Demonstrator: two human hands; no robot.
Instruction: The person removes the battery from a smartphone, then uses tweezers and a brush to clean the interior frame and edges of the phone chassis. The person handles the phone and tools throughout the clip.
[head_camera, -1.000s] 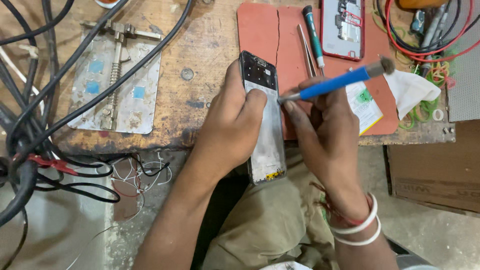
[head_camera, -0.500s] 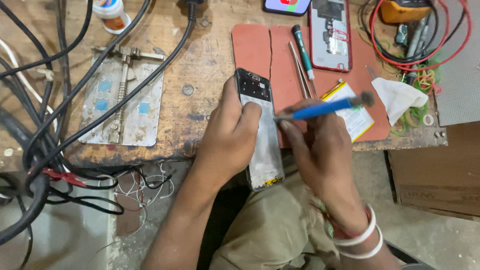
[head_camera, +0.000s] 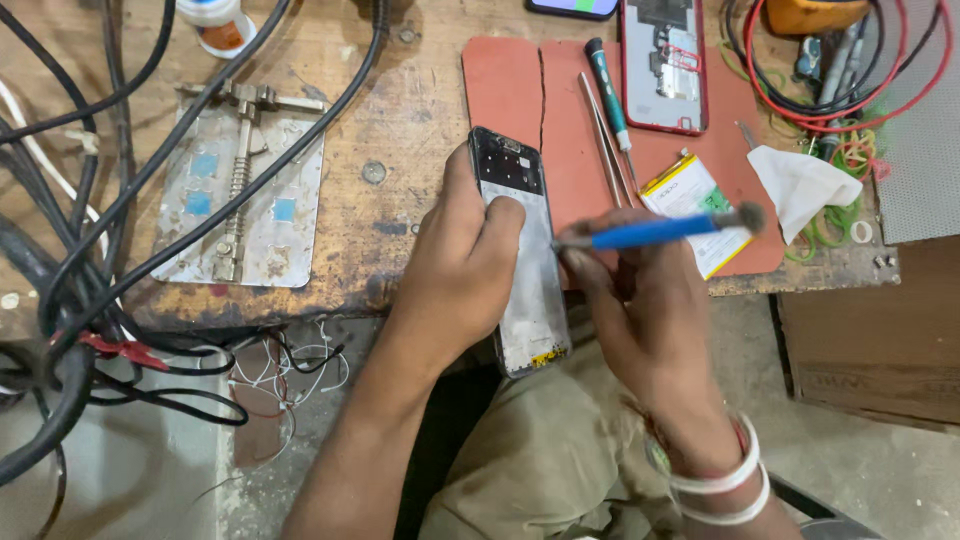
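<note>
My left hand (head_camera: 462, 278) grips an opened phone frame (head_camera: 522, 270), its bare inner side facing up, held over the front edge of the wooden bench. My right hand (head_camera: 640, 310) holds a blue-handled brush (head_camera: 655, 231) lying almost level, one end touching the frame's right edge and the bristles pointing right. A second opened phone with a red rim (head_camera: 662, 62) lies on the red mat (head_camera: 510, 85) at the back. A dark screwdriver (head_camera: 608, 92) and metal tweezers (head_camera: 600, 135) rest on the mat beside it.
A metal board holder (head_camera: 245, 190) sits on the left of the bench under thick black cables (head_camera: 120, 200). A phone battery (head_camera: 697, 205), a white cloth (head_camera: 802, 185), red wires and rubber bands (head_camera: 850, 150) lie at right. A cardboard box (head_camera: 870, 330) stands below.
The view has shifted so the bench sits lower and nearer. My right hand has turned the brush from slanting up to nearly level. The left hand keeps its grip on the frame.
</note>
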